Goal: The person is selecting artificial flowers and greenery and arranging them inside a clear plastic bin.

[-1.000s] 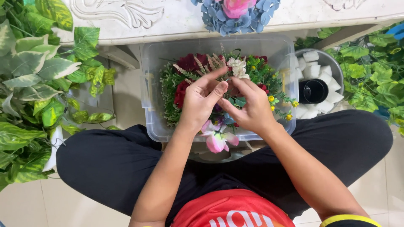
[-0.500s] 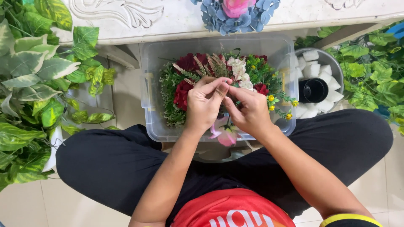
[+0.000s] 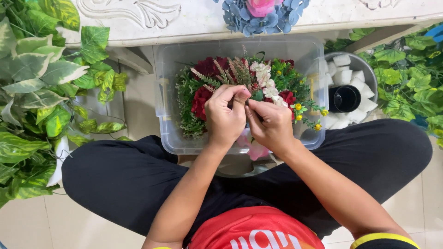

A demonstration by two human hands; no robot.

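Clear plastic frames the scene: a see-through storage bin (image 3: 162,92) sits at the centre of the frame between a seated person's crossed legs, filled with a bunch of artificial flowers (image 3: 210,76) in dark red, white and green. The 2 hands meet just below the frame's middle, over the near half of the bin. The left hand (image 3: 224,117) is curled, thumb and fingertips pinched together on something small where the hands touch; the right hand (image 3: 272,125) is likewise closed in a pinch against it. What they grip is hidden by the fingers, though a pink blossom (image 3: 256,150) shows directly under the right hand, toward the lower edge of the bin, so its stem seems to run up from there into the pinch. The bouquet lies just beyond both sets of fingertips, toward the top of the frame. At upper right a round bowl (image 3: 355,60) holds white blocks and a black cup (image 3: 344,98); leafy vines (image 3: 37,87) fill the left edge.
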